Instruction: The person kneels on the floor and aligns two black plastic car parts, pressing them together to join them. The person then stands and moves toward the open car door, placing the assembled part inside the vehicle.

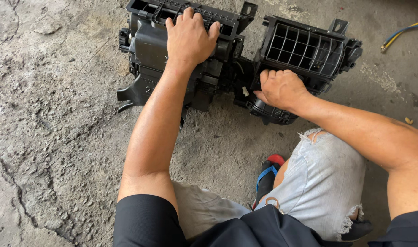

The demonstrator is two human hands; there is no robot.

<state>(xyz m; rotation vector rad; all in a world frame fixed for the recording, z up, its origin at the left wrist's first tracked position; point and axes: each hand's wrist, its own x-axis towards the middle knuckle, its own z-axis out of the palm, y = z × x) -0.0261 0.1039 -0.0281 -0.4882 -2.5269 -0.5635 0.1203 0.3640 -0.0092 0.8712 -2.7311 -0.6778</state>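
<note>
While black housing (227, 59) lies ahead, left hand (189, 39) presses top, right hand (280, 89) grips middle.

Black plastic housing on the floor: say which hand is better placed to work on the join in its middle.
Right. The right hand is already closed at the middle join of the black housing, by a small white clip. The left hand lies flat on top, probably steadying it.

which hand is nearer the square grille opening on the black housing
Right. The right hand grips the housing just below the grille opening; the left hand rests on the housing's other end, well left of it.
</note>
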